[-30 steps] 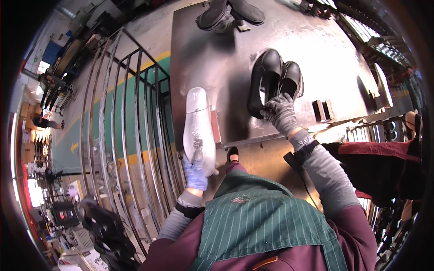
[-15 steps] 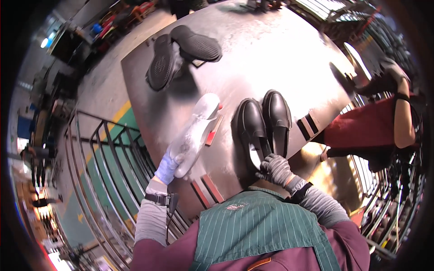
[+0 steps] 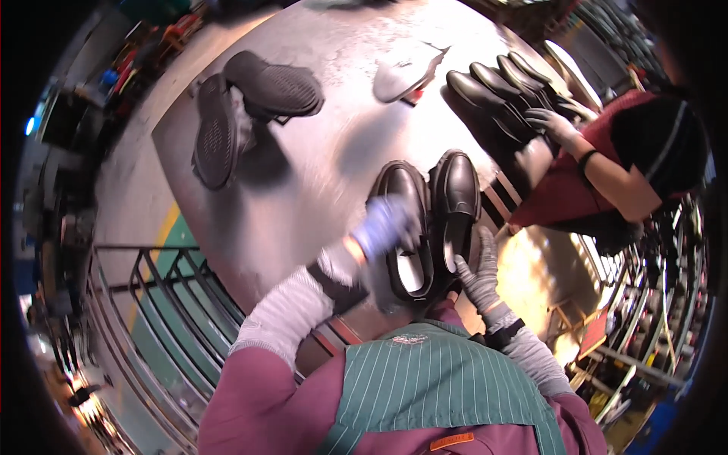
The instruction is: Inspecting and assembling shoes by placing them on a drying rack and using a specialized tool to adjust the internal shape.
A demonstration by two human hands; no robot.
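Left hand (image 3: 385, 226): blurred, ahead of the apron (image 3: 447, 379), forearm (image 3: 284, 312) angled inward. Right hand (image 3: 481, 277): nearer the apron, thumb (image 3: 463, 271) spread.

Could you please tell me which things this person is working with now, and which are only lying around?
In use:
left black shoe, with the left hand, blurred, over it
right black shoe, with the right hand at its heel

Only nearby:
two upturned dark shoes
white shoe-shaped piece
row of black shoes by a co-worker's hand
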